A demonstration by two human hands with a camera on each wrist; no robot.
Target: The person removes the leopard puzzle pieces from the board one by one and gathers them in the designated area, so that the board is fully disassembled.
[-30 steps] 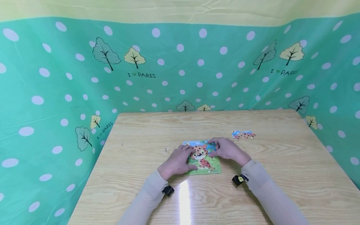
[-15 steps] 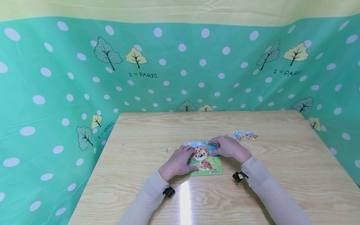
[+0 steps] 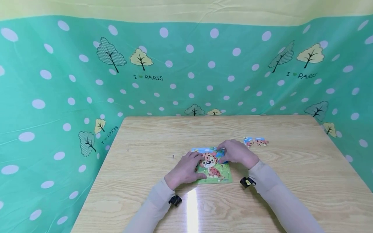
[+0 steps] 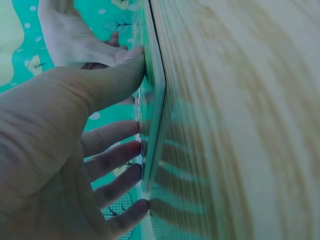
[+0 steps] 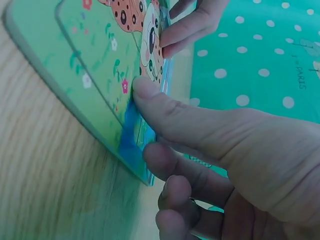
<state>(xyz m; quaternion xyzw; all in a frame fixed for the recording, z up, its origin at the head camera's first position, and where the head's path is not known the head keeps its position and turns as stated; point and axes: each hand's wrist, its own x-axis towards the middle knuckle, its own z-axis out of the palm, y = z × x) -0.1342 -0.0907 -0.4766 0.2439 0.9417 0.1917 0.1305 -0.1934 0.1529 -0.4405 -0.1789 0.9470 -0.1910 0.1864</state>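
Note:
A leopard picture puzzle [image 3: 214, 171] with a green and blue background lies on the table between both hands. My left hand [image 3: 186, 168] spans its left side. In the left wrist view, the left thumb [image 4: 117, 75] touches the near part of the puzzle, and the extended fingers reach its border farther along. My right hand [image 3: 237, 153] is at the far right corner, thumb and curled index finger around a blue puzzle piece [image 5: 131, 127]. The right thumb [image 5: 150, 92] rests on the puzzle's face. The fingers partly hide how this piece sits.
A few loose puzzle pieces [image 3: 256, 142] with blue sky and leopard spots lie beyond the right hand. A tiny dark object [image 3: 173, 156] is left of the puzzle. The wooden table [image 3: 140, 139] ends at a green dotted curtain [image 3: 175, 64].
The right thumb and fingers shift slightly at the puzzle's far right corner. The left hand keeps its place on the puzzle. The head view drifts a little.

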